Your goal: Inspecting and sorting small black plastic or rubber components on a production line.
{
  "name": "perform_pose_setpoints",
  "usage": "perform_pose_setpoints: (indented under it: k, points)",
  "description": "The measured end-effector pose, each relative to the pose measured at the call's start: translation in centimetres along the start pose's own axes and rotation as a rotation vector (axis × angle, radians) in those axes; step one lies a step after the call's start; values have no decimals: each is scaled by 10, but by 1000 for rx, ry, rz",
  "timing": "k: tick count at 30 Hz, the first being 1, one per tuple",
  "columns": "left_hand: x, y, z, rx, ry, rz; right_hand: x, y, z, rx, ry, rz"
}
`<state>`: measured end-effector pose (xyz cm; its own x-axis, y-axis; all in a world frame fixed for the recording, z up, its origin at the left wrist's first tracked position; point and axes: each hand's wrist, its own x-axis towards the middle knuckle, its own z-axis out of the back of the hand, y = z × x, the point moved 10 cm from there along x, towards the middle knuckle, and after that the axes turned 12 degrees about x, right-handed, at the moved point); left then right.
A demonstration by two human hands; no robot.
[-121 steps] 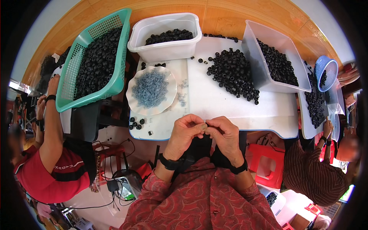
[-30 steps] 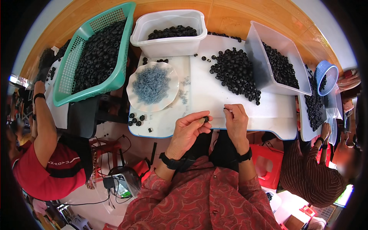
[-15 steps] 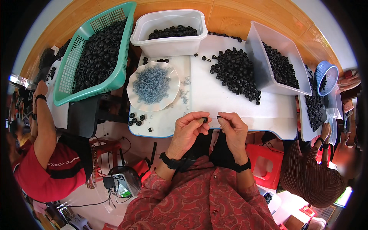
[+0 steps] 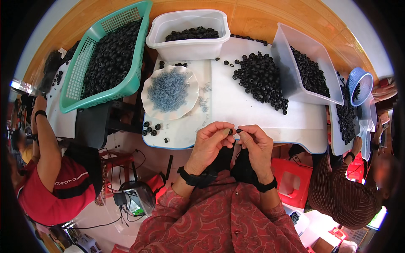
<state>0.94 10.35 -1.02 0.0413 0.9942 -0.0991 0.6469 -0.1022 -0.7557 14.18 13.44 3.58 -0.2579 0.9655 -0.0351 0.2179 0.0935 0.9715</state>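
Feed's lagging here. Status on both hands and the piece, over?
Left hand pinching a small black ring. Right hand pinching a tiny piece against it. Both at the white table edge. Nothing between them.

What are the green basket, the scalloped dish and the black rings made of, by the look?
Green basket: likely moulded plastic, going by its even lattice walls and uniform colour.
Scalloped dish: pale with a wavy rim; thin plastic or ceramic, cannot tell.
Black rings: matte and dull, probably rubber or plastic.

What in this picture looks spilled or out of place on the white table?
A few small blue pieces lie scattered on the white table just right of the scalloped plate. Some black rings sit loose below it, apart from the big pile.
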Motion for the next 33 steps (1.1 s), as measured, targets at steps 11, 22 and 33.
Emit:
perform_pose_setpoints:
  k: [11, 22, 33]
  points:
    - [-3, -1, -2, -32, -26, -22, -3, 13, -8, -37, 20, 85]
    - [-5, -1, -2, -34, -25, -16, -4, 17, -16, -68, 46, 123]
    - [-6, -4, 0, -3, -37, -36, -4, 11, -17, -61, 46, 92]
